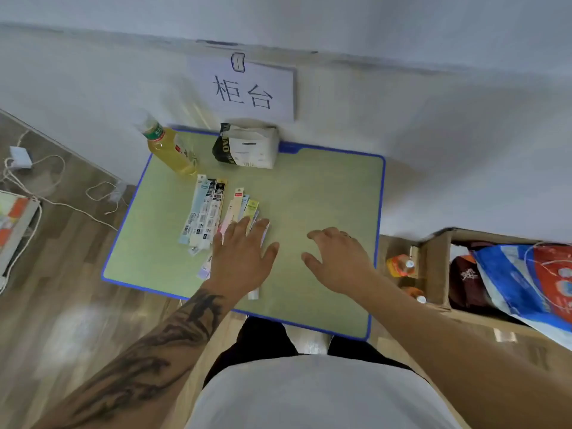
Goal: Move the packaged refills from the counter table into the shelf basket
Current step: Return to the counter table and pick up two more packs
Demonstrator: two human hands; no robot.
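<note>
Our left hand point(240, 258) is lying flat, fingers straight, pressing on the packaged refills point(213, 212) fanned across the green counter table point(325, 196). We are hovering our right hand point(337, 260) beside it, relaxed, grasping nothing.

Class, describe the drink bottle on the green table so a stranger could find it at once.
Start at the green table with the blue edge, below the paper sign. In its far left corner lies the bottle. It alone holds yellow liquid, unlike the white packet beside it.

Tea bottle point(168, 150), tissue pack point(247, 147) (upright)
</note>
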